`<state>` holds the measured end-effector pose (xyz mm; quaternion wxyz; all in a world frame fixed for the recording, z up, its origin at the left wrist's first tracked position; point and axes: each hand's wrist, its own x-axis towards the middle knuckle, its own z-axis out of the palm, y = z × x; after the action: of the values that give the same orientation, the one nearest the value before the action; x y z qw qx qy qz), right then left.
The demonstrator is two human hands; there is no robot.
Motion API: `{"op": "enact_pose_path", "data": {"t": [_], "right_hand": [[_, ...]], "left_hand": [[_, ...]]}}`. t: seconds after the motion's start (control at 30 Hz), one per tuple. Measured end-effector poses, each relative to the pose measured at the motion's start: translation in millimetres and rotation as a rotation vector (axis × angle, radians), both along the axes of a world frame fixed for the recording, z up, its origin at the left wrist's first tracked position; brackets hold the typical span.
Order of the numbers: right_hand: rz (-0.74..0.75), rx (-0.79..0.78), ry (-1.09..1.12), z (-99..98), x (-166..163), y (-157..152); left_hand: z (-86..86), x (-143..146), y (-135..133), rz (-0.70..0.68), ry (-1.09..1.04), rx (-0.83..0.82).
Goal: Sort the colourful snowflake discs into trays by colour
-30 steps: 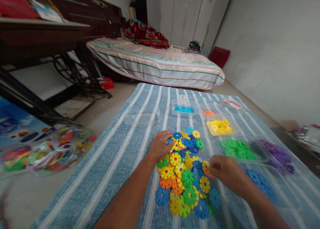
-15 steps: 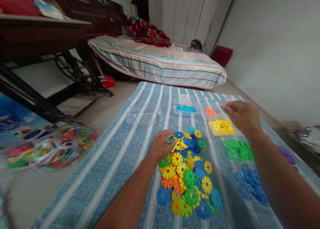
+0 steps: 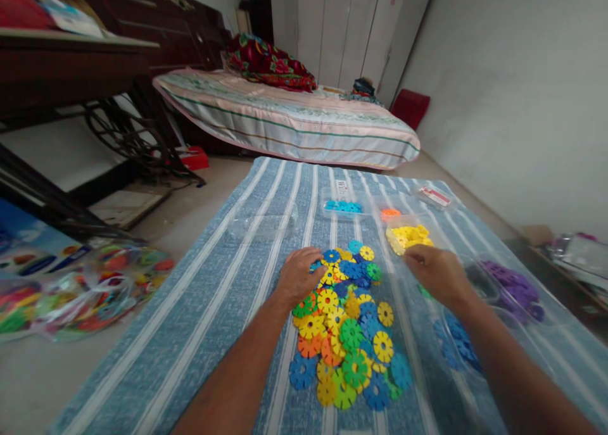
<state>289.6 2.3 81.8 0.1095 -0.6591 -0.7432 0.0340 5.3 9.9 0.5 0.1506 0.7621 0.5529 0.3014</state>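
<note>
My left hand (image 3: 300, 275) lies with curved, parted fingers on the left edge of a pile of notched plastic discs (image 3: 354, 334) in yellow, blue, green and orange. A blue disc shows between its thumb and forefinger; it does not look gripped. My right hand (image 3: 436, 271) hovers right of the pile, at the near edge of the box of yellow discs (image 3: 409, 237). Its fingers are pinched together, and anything between the tips is hidden. Under my right arm are partly covered blue discs (image 3: 453, 343), with purple discs (image 3: 515, 289) in a clear box beyond.
Light blue discs (image 3: 342, 206) and an orange disc (image 3: 391, 214) sit in clear boxes at the back. A clear box (image 3: 263, 226) stands left, a labelled clear packet (image 3: 434, 196) far right. Bags of colourful pieces (image 3: 107, 289) lie on the floor left. A bed (image 3: 294, 118) stands beyond the table.
My right hand has come back from the far boxes toward the pile, uncovering the purple discs and the labelled packet. My left hand stays on the pile. The view has shifted slightly.
</note>
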Motion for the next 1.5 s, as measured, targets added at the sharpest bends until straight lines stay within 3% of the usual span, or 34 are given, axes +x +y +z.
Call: {"op": "enact_pose_path", "data": {"t": [0.13,0.27,0.47,1.07,1.5], "right_hand": [[-0.125,0.023,-0.194,10.3,13,53],[-0.207,-0.032,-0.255,9.1,18,99],[-0.189,-0.104,-0.269,-5.5,22,133],[-0.142,-0.110,-0.355,-11.6,22,143],[-0.070,-0.166,-0.468,6.2,18,128]], "left_hand": [[-1.8,-1,0,0.012,-0.006,0.013],[-2.1,-2,1,0.017,0.002,0.006],[-4.4,-4,0,0.019,0.008,0.026],[-5.8,-4,1,0.035,0.022,0.009],[-5.0,-1,1,0.018,0.010,-0.003]]}}
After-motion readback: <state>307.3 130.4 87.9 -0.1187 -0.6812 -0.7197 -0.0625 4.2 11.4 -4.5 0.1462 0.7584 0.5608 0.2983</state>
